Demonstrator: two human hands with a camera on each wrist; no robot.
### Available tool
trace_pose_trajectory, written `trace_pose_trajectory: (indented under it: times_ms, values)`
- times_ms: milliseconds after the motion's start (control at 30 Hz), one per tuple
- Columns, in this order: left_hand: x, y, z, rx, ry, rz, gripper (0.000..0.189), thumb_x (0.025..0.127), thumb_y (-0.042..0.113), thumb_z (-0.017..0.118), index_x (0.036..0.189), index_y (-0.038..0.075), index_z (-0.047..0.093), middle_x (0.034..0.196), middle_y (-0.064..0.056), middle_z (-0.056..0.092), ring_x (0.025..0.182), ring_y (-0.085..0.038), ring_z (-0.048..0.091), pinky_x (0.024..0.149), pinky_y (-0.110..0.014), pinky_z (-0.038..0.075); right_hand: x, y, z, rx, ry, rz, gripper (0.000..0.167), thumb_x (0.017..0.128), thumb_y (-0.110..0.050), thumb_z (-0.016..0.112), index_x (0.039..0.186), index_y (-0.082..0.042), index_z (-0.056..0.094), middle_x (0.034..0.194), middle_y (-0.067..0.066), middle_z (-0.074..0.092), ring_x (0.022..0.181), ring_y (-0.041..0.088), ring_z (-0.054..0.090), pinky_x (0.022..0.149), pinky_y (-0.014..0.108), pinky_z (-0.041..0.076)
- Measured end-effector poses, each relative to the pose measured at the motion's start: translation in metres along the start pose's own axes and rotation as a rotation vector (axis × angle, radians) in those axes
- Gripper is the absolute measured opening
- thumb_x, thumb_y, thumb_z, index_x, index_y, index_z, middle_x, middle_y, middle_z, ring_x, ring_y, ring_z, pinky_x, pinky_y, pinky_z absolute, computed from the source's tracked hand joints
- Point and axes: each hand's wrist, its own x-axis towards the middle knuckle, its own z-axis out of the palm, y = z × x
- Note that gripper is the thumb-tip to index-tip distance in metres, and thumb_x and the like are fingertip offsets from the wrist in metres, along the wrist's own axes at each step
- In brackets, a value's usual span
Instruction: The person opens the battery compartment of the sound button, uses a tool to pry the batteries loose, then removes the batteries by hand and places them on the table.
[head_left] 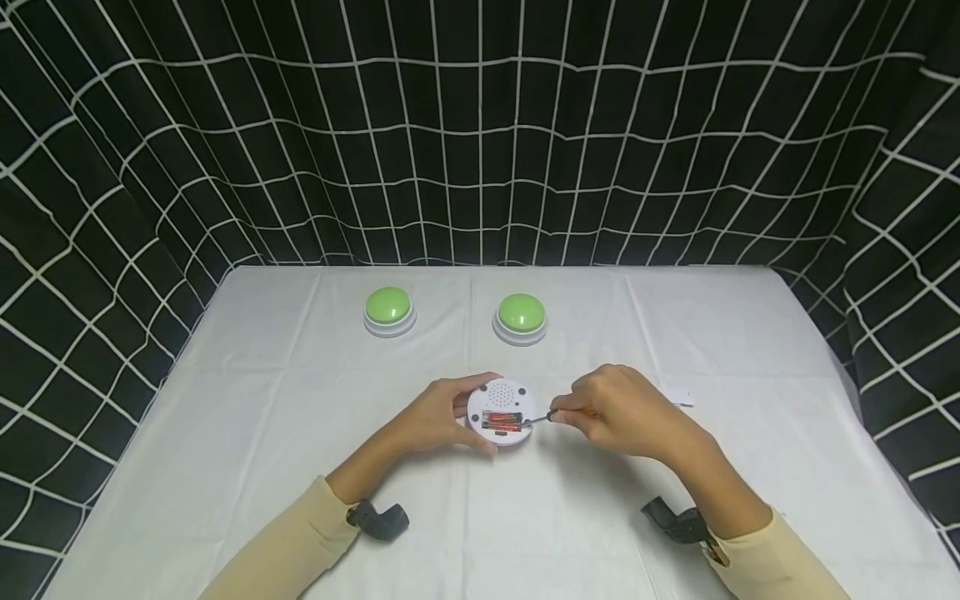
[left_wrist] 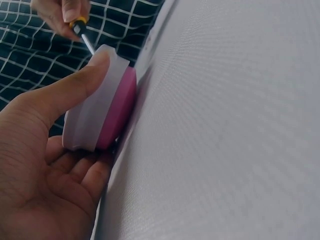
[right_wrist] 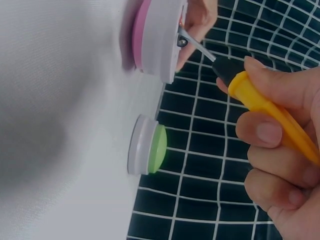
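A round white push-button light with a pink dome lies dome down, its underside facing up. Red batteries sit in its uncovered compartment, below a speaker grille. My left hand grips the round body by its sides, thumb at the near edge and fingers around the far side. In my right hand is a yellow and black screwdriver, held between thumb and curled fingers. Its metal shaft slants into the compartment, the tip at the right end of the batteries.
Two green-domed white buttons stand dome up farther back, one at left and one behind the held unit. A small white piece lies partly behind my right hand. White cloth covers the table; a black gridded curtain surrounds it.
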Motion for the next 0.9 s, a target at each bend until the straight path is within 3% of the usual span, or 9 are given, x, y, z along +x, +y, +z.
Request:
trace_pose_trajectory:
  times_ms: [333, 900]
  values:
    - [-0.0005, 0.0008, 0.0, -0.019, -0.004, -0.01, 0.098, 0.065, 0.006, 0.096, 0.15, 0.007, 0.047, 0.145, -0.011, 0.057, 0.13, -0.02, 0.059, 0.105, -0.022, 0.048, -0.0001, 0.002, -0.0002, 0.018, -0.005, 0.007, 0.003, 0.088, -0.018, 0.079, 0.087, -0.018, 0.083, 0.061, -0.019, 0.057, 0.054, -0.004, 0.038, 0.051, 0.02, 0.039]
    - [0.0, -0.0004, -0.0005, -0.012, 0.0, -0.007, 0.099, 0.065, 0.009, 0.096, 0.15, 0.006, 0.047, 0.143, -0.01, 0.059, 0.128, -0.017, 0.06, 0.105, -0.023, 0.049, -0.0002, -0.0036, -0.0018, -0.031, -0.006, -0.033, 0.015, 0.079, -0.009, 0.085, 0.092, -0.017, 0.082, 0.062, -0.017, 0.044, 0.055, -0.002, 0.034, 0.048, 0.019, 0.033]
